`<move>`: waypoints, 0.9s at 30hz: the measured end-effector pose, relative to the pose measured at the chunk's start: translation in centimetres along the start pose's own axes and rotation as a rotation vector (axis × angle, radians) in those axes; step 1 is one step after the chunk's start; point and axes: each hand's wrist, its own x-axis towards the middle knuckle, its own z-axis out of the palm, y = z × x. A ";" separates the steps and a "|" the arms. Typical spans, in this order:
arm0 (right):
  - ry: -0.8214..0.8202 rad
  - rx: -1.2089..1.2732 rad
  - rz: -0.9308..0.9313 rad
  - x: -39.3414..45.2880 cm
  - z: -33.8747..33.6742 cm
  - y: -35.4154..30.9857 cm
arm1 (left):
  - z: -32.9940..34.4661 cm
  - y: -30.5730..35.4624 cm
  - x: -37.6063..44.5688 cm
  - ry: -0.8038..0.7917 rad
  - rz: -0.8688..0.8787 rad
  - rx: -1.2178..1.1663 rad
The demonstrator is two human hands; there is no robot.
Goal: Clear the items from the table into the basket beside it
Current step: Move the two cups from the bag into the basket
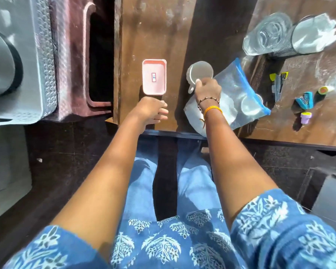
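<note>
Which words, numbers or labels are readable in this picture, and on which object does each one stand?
No text reads clearly.
Small white sticker with a red border inside the pink tray: dark marks, too small and blurred to read.
White mug, zip bag, glass tumbler: no visible print.

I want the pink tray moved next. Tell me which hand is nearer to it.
Left. The left hand sits just below the pink tray's near short edge, almost touching it. The right hand is off to the tray's right, its fingers on the white mug.
</note>
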 end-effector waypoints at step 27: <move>0.031 0.078 0.119 5.6 -12.4 16.5 | 15.4 5.0 -1.9 0.398 0.514 0.352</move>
